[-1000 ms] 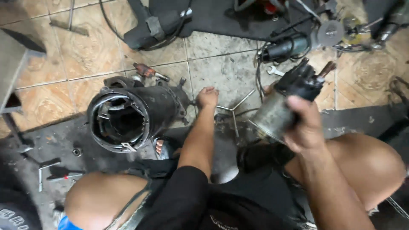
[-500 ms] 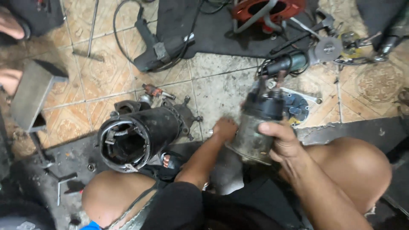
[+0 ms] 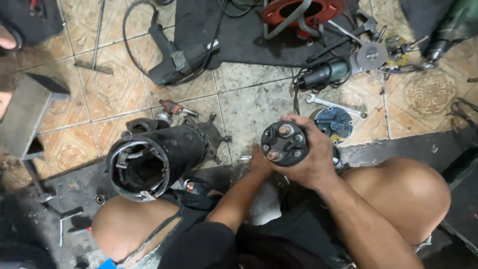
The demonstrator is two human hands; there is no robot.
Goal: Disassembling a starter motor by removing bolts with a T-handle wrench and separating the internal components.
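Your right hand (image 3: 311,159) gripped the round black motor part (image 3: 285,143), near your knees, and your left hand (image 3: 259,163) held it from below. It looked heavy and greasy, so it could have slipped onto the tile floor (image 3: 249,104).

Even, fairly bright overhead light, soft shadows, mostly sharp.

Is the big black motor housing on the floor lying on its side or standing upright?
On its side: the motor housing lies along the tiled floor, its open round end facing the camera.
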